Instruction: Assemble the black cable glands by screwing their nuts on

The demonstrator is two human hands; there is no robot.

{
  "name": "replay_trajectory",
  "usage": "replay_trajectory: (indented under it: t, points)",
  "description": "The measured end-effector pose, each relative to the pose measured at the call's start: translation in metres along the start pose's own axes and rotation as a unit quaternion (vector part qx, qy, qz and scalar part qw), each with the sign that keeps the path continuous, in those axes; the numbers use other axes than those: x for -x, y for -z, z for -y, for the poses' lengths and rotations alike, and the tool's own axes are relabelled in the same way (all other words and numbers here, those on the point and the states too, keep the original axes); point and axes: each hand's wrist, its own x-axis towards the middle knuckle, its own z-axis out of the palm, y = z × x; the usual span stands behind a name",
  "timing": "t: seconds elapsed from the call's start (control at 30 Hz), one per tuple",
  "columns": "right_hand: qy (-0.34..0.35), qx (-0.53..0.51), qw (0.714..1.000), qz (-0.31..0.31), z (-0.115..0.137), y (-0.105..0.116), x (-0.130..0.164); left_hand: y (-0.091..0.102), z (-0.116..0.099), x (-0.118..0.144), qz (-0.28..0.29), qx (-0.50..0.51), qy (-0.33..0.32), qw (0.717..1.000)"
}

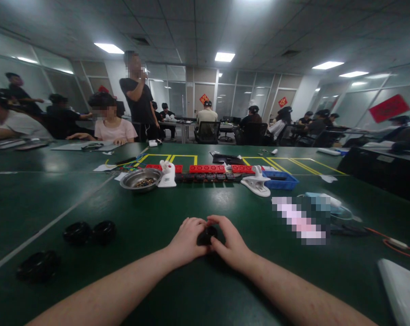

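there are two bare hands, left hand (187,239) and right hand (229,242), around one small black round part (206,235). three more black round parts (78,232) (103,231) (37,266) lie on the green table (157,280). one round metal bowl (141,179), two white clamp tools (167,174) (256,181), one blue plastic tray (280,181).

Glass partition walls (177,93) and ceiling light panels (224,56) enclose long green tables (38,199).
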Motion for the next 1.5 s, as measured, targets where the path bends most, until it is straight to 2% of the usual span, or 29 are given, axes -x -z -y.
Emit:
replay_trajectory:
  t: [0.23,0.37,0.57,0.83,0.97,1.17,1.5]
  points:
    - [-0.009,0.03,0.999,-0.033,0.0009,-0.0014,-0.0017,0.0013,-0.0021,0.0006,-0.006,-0.008,-0.006,1.0]
    - [-0.023,0.033,0.999,-0.021,0.0006,-0.0014,-0.0029,0.0018,-0.0028,0.0005,-0.005,-0.001,-0.011,1.0]
    - [0.012,0.001,1.0,0.002,0.0025,0.0009,-0.0006,0.0001,0.0,0.0007,-0.007,-0.001,-0.011,1.0]
    - [-0.013,0.036,0.998,-0.039,-0.0003,-0.0023,-0.0017,0.0004,-0.0014,0.0003,-0.008,-0.018,-0.011,1.0]
    - [-0.027,0.043,0.999,-0.017,0.0003,-0.0025,-0.0026,0.0003,-0.0014,0.0003,-0.005,-0.012,-0.011,1.0]
    - [0.006,0.003,1.0,0.016,0.0028,-0.0002,-0.0015,-0.0017,0.0011,-0.0003,-0.009,-0.013,-0.009,1.0]
    - [-0.013,0.028,0.999,-0.011,0.0006,-0.0013,-0.0021,0.0003,-0.001,0.0007,-0.008,-0.012,-0.008,1.0]
